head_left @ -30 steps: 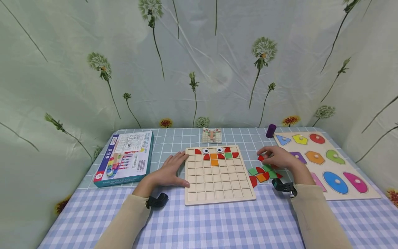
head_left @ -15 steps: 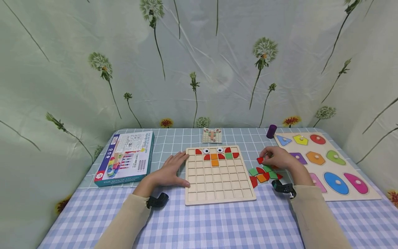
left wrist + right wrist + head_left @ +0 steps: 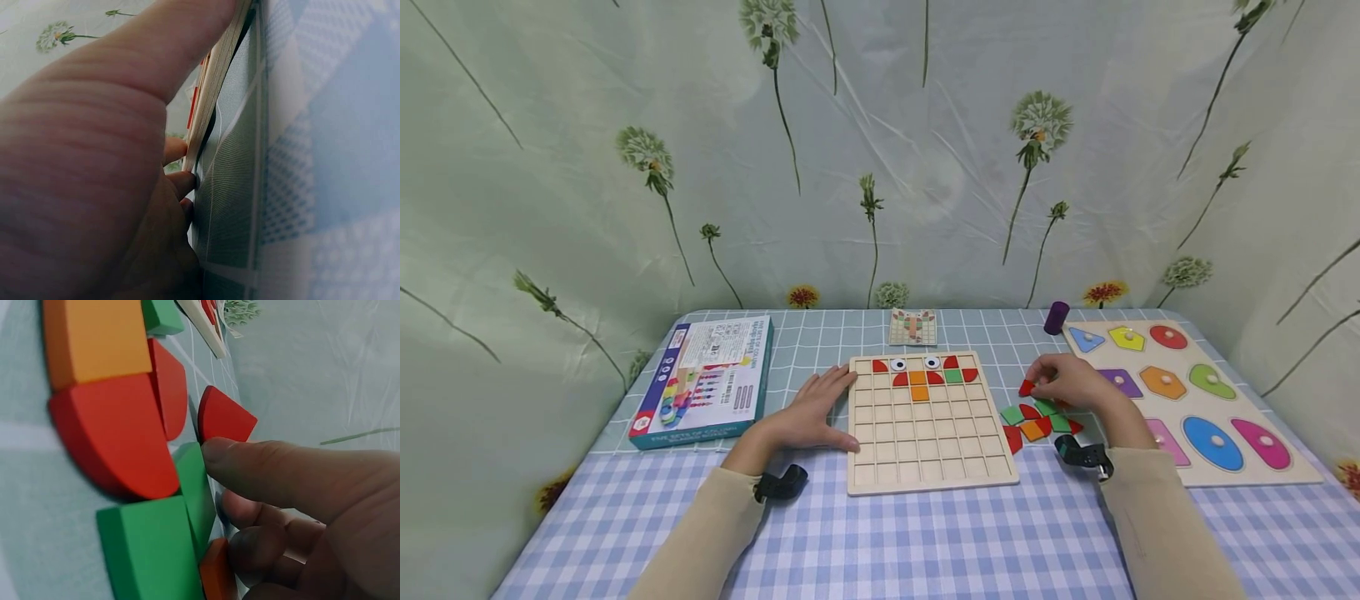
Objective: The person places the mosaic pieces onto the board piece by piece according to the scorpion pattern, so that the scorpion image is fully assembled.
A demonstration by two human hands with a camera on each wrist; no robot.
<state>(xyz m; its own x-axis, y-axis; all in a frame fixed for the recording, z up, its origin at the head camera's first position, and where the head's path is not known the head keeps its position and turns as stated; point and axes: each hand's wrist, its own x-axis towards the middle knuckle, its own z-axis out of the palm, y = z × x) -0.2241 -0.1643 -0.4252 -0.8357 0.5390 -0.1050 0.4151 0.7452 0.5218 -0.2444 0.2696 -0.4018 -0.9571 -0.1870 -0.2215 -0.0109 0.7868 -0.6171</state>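
Observation:
My right hand (image 3: 1067, 382) pinches a red quarter-round tile (image 3: 226, 417) between thumb and fingers, over the right-hand pile of tiles. Under and beside it lie green tiles (image 3: 156, 544), red quarter-round tiles (image 3: 119, 434) and orange ones (image 3: 103, 340). My left hand (image 3: 808, 412) rests with spread, straight fingers at the left edge of a wooden grid board (image 3: 928, 446); its thumb touches that edge. Along the board's far rows sit red, orange and green tiles and two eye tiles (image 3: 932, 363). In the left wrist view the thumb (image 3: 187, 44) lies against the board's side.
Behind the board lies a small pattern card (image 3: 913, 327). A boxed toy set (image 3: 703, 379) is at the left. On the right are a knobbed shape puzzle (image 3: 1150, 433) and a purple cylinder (image 3: 1056, 317). A floral curtain (image 3: 955, 167) hangs behind the table.
The red tile in my right hand has turned slightly between the fingers. My left hand and the board keep their places.

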